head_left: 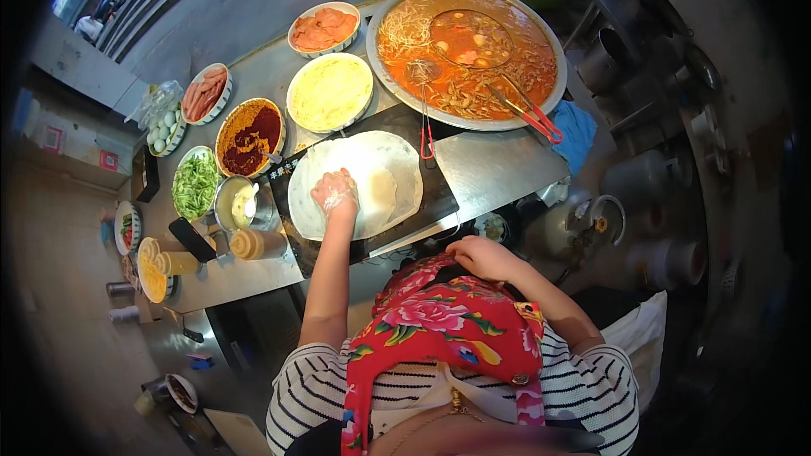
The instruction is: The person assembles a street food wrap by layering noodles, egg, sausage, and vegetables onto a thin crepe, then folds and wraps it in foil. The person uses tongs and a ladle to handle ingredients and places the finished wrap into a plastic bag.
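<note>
Bent and floury, the left hand [336, 192] rests on one pale dough sheet [367, 158] left of the frame's centre, and the right hand [483, 258] sits by one red flowered apron [443, 308] at lower centre; whether either hand's fingers are apart or together, I cannot tell. One strainer [423, 73] and one pair of tongs [539, 121] lean in one wide soup pan [561, 76], upper right.

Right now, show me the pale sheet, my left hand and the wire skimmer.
Pale sheet [361, 160], head view: upper middle.
Left hand [335, 192], head view: its back.
Wire skimmer [422, 73], head view: round head.
</note>
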A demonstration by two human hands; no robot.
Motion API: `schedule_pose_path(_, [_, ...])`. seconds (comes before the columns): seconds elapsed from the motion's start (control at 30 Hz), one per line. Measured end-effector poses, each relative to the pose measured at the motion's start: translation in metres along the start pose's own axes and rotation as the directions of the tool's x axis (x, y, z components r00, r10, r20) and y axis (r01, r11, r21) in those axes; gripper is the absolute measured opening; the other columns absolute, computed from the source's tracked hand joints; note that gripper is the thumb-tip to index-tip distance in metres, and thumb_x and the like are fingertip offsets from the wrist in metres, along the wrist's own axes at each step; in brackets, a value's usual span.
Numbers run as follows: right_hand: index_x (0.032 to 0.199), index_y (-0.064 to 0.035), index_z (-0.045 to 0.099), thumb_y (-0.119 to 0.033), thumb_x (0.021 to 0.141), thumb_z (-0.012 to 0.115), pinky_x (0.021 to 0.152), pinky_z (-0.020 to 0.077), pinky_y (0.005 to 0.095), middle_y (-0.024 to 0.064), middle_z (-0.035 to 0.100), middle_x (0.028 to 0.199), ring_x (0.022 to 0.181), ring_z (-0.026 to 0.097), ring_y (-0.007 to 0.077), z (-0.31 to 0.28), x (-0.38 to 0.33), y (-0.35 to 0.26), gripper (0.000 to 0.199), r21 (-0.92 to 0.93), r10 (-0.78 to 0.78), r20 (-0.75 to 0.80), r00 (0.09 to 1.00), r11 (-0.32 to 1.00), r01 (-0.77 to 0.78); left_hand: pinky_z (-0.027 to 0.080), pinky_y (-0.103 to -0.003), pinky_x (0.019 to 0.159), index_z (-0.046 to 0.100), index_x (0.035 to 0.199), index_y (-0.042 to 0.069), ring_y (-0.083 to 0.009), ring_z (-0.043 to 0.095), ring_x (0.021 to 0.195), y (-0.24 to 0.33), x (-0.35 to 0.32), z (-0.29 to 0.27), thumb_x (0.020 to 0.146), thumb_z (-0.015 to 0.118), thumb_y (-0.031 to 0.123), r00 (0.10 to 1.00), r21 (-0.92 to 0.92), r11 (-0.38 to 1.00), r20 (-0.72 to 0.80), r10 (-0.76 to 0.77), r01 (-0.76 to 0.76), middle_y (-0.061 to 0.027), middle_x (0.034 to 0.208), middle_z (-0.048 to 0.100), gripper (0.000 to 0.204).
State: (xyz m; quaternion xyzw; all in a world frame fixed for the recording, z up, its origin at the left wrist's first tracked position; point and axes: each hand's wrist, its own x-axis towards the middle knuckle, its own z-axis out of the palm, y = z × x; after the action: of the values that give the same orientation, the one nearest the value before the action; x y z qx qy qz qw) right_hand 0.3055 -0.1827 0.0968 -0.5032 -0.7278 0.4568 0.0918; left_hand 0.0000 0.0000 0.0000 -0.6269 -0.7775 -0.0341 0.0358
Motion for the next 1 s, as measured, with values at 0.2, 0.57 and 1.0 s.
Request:
schedule_pose_path(0.2, [0.115,-0.0025,0.066,-0.012,0.091,0.06,0.085,0.051,0.0432,0.02,0.067,0.098,0.095,0.064,0.0378,-0.122,0.103,0.01,0.027,-0.202,-0.23,-0.453,0.861,0.967,0.152,0.046,-0.048,0.08,0.07,0.088,0.008,-0.0326,0.065,0.089,0.015,-0.007,-0.015,0.085,0.06,0.032,0.999,-0.084,0.997,-0.052,-0.006,0.001,-0.0122,0.093,0.069,0.026])
schedule_pose_path(0.57, [0.154,0.001,0.023,-0.013,0.078,0.073,0.09,0.0518,0.0445,0.0255,0.045,0.135,0.114,0.057,0.0421,-0.266,0.119,0.186,0.091,-0.431,0.53,-0.387,0.754,0.619,-0.656,0.047,-0.05,0.094,0.055,0.122,0.001,-0.0377,0.062,0.103,0.162,0.005,-0.088,0.087,0.066,0.031,0.957,-0.471,0.849,0.033,0.289,-0.241,-0.0218,0.111,0.063,0.048])
schedule_pose_path(1.0, [0.146,0.003,0.038,-0.018,0.091,0.062,0.081,0.0553,0.0427,0.0197,0.059,0.116,0.097,0.066,0.0356,-0.356,0.205,0.086,0.063,-0.774,0.164,-0.219,0.962,0.571,-0.273,0.05,-0.054,0.082,0.056,0.112,0.004,-0.0447,0.064,0.096,0.218,0.116,-0.078,0.09,0.055,0.014,0.928,-0.481,0.876,0.332,0.168,0.014,-0.0268,0.099,0.066,0.024])
